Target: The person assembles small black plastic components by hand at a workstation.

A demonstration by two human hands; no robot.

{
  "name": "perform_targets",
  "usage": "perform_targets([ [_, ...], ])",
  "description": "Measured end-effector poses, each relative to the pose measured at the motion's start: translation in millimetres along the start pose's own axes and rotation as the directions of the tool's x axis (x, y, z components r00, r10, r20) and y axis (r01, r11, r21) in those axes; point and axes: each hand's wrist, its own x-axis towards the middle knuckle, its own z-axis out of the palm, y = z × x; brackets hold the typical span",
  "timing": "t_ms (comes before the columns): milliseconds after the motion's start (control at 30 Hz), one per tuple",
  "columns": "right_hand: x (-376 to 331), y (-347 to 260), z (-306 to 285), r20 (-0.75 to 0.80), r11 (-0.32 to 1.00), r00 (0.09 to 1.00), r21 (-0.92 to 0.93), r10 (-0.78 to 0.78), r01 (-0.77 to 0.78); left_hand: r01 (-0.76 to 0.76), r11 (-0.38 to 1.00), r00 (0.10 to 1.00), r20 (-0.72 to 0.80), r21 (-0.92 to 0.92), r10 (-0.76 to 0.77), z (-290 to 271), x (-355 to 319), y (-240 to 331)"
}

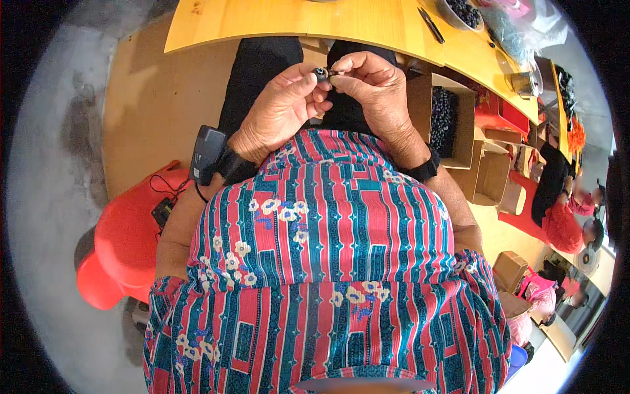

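Above my lap, close to the table's near edge, my left hand [282, 105] pinches a small black round part [321, 73] between thumb and forefinger. A lighter ring or opening shows on its end. My right hand [377, 88] meets it from the right, thumb and forefinger closed on a tiny dark piece [333, 73] against the black part. That piece is mostly hidden by the fingertips, so its kind cannot be made out. Both wrists wear black bands, and a black box-shaped device [209, 154] is by the left one.
A yellow table [282, 18] spans the far side, with a dark pen-like tool [431, 25], a bowl of small black parts [462, 13] and a metal cup [525, 83]. Right of my knees stands a cardboard box [464, 118] of dark parts. A red stool [131, 230] is at left; other people sit far right.
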Motion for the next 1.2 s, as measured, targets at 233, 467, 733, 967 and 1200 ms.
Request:
perform_targets([
  [233, -1.9, -6.9, -2.3, 0.045, 0.953, 0.992, -0.275, -0.119, 0.127, 0.000, 0.999, 1.000, 0.028, 0.042, -0.001, 1.9, 6.7, 3.0],
  [467, 0.5, -4.8, -9.4, 0.042, 0.923, 0.984, -0.342, -0.172, 0.176, 0.004, 0.993, 1.000, 0.005, 0.118, -0.005, 1.7, 10.2, 1.1],
  [733, 0.1, -6.9, -20.1, -0.011, 0.988, 1.000, -0.155, 0.021, -0.023, -0.019, 0.996, 1.000, 0.010, 0.082, 0.018, 0.7, 10.5, -1.7],
  [967, 0.8, 3.4, -26.6, 0.098, 0.896, 0.971, 0.376, 0.217, -0.238, -0.010, 0.994, 1.000, 0.000, 0.105, 0.010, -3.8, 9.0, -5.1],
  [1200, -0.6, 4.7, -24.1, 0.154, 0.864, 0.955, 0.410, 0.251, -0.294, -0.020, 0.986, 1.000, 0.011, 0.167, 0.019, -4.6, 8.3, -6.4],
])
